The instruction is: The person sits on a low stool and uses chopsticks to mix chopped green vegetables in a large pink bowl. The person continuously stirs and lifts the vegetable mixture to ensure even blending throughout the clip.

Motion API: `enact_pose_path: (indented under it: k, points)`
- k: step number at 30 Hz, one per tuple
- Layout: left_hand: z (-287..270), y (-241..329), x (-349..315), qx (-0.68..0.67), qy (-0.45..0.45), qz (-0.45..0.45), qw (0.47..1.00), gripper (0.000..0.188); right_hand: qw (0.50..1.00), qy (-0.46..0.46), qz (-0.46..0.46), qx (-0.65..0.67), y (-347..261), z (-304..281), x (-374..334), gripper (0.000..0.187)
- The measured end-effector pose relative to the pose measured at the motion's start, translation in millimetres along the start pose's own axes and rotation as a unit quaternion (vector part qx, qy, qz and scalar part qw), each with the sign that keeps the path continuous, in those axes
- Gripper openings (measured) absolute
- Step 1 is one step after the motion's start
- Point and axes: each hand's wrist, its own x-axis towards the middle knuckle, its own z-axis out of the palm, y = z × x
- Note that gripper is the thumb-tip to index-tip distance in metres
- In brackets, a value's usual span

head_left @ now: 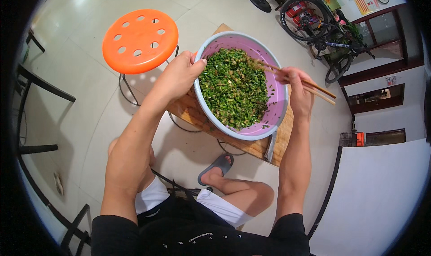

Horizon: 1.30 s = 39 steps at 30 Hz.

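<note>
A large basin (277, 96), pink inside with a pale blue rim, rests on a low wooden board (183, 108). Finely chopped greens (233, 87) mixed with brownish bits fill much of it. My left hand (185, 72) grips the rim on the left, thumb over the edge. In my right hand (296, 86) is a pair of wooden chopsticks (319, 88), held over the right side of the basin. Their tips reach the far right edge of the greens and look slightly blurred. By the near right of the basin, a knife (270, 146) lies on the board, partly hidden under the rim.
An orange round stool (140, 41) with holes in its seat stands left of the basin. Dark chair legs (47, 87) are at the far left. A bicycle (314, 29) stands at the back right. My foot in a grey slipper (215, 169) is below the board.
</note>
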Motion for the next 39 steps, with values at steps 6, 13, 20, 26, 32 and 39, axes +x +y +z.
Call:
enact_pose_path:
  k: [6,13,20,26,32,39]
  points:
    - [-0.7,0.5,-1.2,-0.001,0.001,-0.003,1.0,0.039,0.992,-0.021,0.036,-0.119,8.4,-5.5,-9.6,0.026]
    - [-0.4,-0.1,0.0,0.014,0.008,0.001,1.0,0.039,0.995,-0.011,0.074,-0.072,1.1,-13.8,-28.7,0.021]
    - [-1.8,3.4,-1.9,0.0,0.002,-0.001,1.0,0.039,0.991,-0.092,-0.013,-0.101,1.2,45.0,-7.9,0.017]
    - [-0.3,5.7,-4.2,-0.007,0.007,-0.005,1.0,0.04,0.992,0.061,0.094,-0.059,18.0,19.1,9.9,0.029]
    - [0.0,2.9,-1.3,0.004,0.002,-0.002,1.0,0.039,0.995,-0.031,0.094,-0.024,10.6,52.2,-3.9,0.025]
    - [-2.2,3.8,-2.5,0.004,0.003,0.002,1.0,0.04,0.965,-0.234,0.036,-0.113,-36.8,29.8,-39.6,0.019]
